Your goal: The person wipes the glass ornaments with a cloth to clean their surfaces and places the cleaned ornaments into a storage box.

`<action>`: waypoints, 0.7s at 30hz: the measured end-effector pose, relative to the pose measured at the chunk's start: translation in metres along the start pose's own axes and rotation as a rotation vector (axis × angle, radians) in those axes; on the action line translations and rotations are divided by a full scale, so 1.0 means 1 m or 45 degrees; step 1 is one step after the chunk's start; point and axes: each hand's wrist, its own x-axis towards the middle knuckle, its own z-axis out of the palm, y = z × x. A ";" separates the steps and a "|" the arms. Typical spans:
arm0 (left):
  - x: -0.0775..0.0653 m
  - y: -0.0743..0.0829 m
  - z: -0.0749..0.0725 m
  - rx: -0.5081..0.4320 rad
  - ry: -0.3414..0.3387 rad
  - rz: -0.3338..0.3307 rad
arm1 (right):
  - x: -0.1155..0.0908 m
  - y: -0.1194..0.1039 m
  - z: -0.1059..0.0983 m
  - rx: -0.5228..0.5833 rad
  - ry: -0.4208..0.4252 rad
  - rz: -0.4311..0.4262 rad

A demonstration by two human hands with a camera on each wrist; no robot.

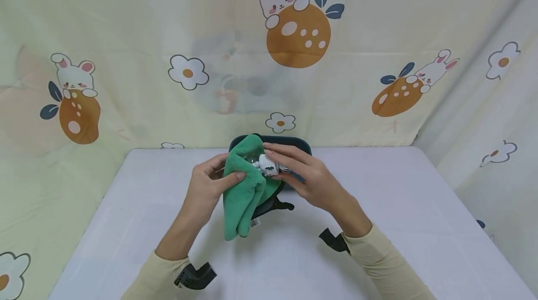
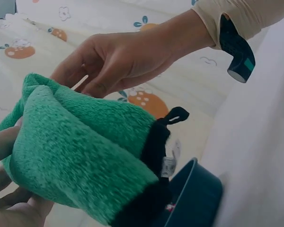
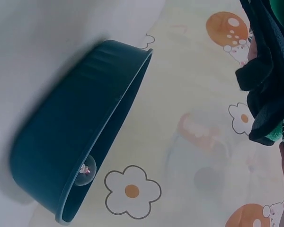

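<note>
My left hand point(image 1: 206, 183) grips a green plush cloth point(image 1: 248, 188), thumb in front and fingers behind. The cloth has a black border with a hanging loop point(image 2: 176, 115) and hangs down in folds. A small snow globe with a white base point(image 1: 268, 165) lies against the cloth, its clear dome partly wrapped in it. The right hand point(image 1: 313, 176) pinches the white base between thumb and fingers. In the left wrist view, the cloth hides the globe and part of the left hand.
Behind the hands, a dark teal basin point(image 3: 75, 118) stands on the white table point(image 1: 168, 188). Inside it lies a clear ball point(image 3: 85, 171) with a small pink-and-white figure. A curtain point(image 1: 147, 33) with rabbits and flowers hangs at the back.
</note>
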 end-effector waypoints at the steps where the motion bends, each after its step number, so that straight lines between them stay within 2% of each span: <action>1: 0.000 0.001 -0.001 0.005 -0.003 -0.003 | 0.000 0.000 0.000 -0.003 0.002 -0.006; 4: 0.000 0.001 -0.003 0.031 -0.014 -0.005 | 0.000 -0.002 0.001 -0.005 0.014 -0.015; 8: -0.001 0.001 -0.004 0.073 -0.017 0.021 | -0.001 -0.004 0.002 0.012 0.023 0.057; 15: -0.003 -0.002 -0.003 0.115 0.005 0.208 | -0.007 -0.003 0.005 0.157 0.019 0.309; 21: -0.003 -0.004 0.000 0.123 -0.001 0.365 | -0.009 -0.001 0.005 0.242 0.040 0.397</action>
